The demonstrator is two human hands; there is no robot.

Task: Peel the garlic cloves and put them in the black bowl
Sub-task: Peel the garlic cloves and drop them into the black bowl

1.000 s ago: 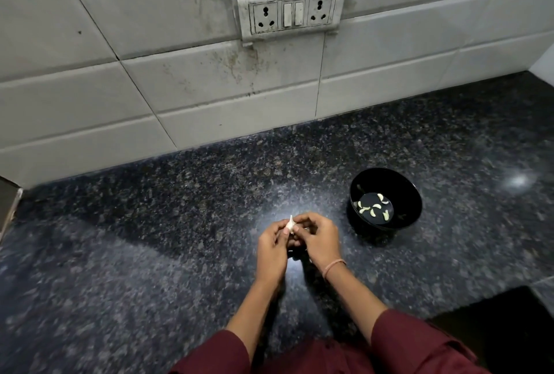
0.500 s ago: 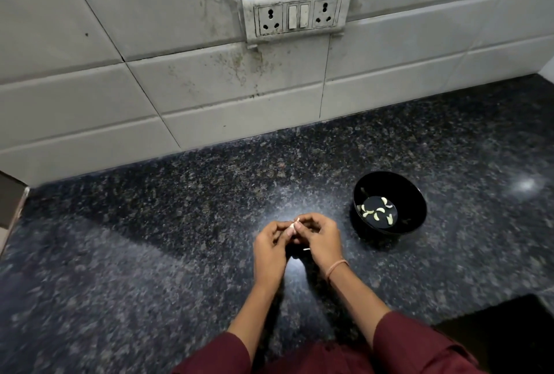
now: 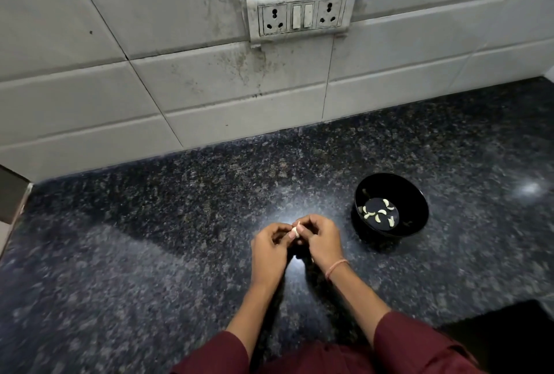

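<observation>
- Tiled wall point(image 3: 180, 89), with a socket panel point(image 3: 301, 15), is well apart from the work and has no bearing on it.
- Granite counter point(image 3: 150, 253) is dark and speckled. Nothing lies between the hands and the bowl. A dark shape point(image 3: 494, 340) sits at the near right corner, out of the path.
- Black bowl point(image 3: 415, 203) stands on the counter, near the hands on their right but not touching them. Several peeled cloves point(image 3: 380, 212) lie on its floor.
- Left hand point(image 3: 268, 249) has curled fingers that pinch the clove from its side.
- Right hand point(image 3: 323, 238) has curled fingertips that work at the clove's upper end. A thin band point(image 3: 337, 268) is on the wrist.
- Garlic clove point(image 3: 295, 231) is held between both sets of fingertips above the counter. How much skin is left is too small to tell.
- Likely best: left hand holds steady, right strips skin from the tip, then a short carry right to the bowl.
</observation>
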